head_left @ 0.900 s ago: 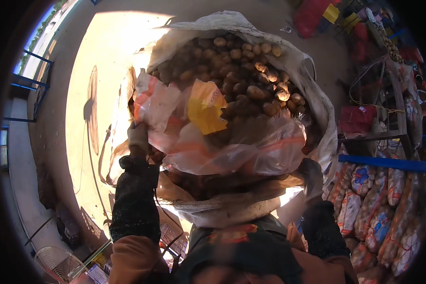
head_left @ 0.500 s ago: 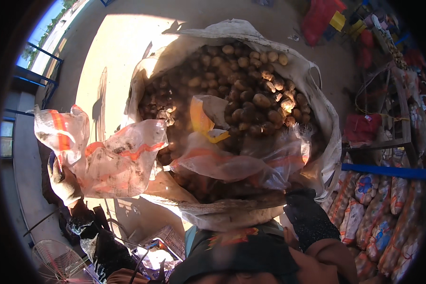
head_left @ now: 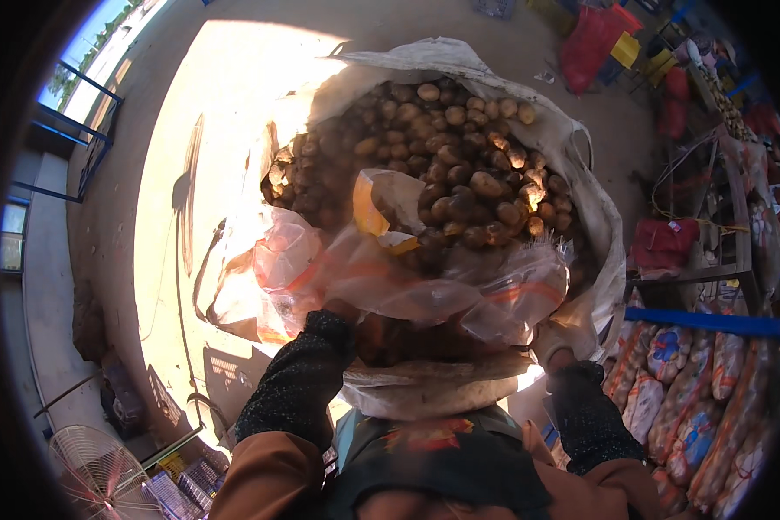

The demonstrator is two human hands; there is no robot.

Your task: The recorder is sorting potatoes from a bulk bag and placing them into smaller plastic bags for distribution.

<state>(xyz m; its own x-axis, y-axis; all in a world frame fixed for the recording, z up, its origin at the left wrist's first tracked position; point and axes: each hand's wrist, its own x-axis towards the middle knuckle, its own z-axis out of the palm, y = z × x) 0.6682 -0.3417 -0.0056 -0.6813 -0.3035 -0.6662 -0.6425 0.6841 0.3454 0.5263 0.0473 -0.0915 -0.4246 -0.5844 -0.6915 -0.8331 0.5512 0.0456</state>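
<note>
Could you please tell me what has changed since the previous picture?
The left hand has swung right, from outside the big white bag to its near side, and the translucent sack's left end came back with it. The right hand stays by the near-right rim; the potatoes look unchanged.

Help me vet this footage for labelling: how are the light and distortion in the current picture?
Head view: sun washes out the floor at left; head view: the potatoes lie mostly in shadow, a few sunlit; head view: fisheye bending near the rim, black corners.
</note>
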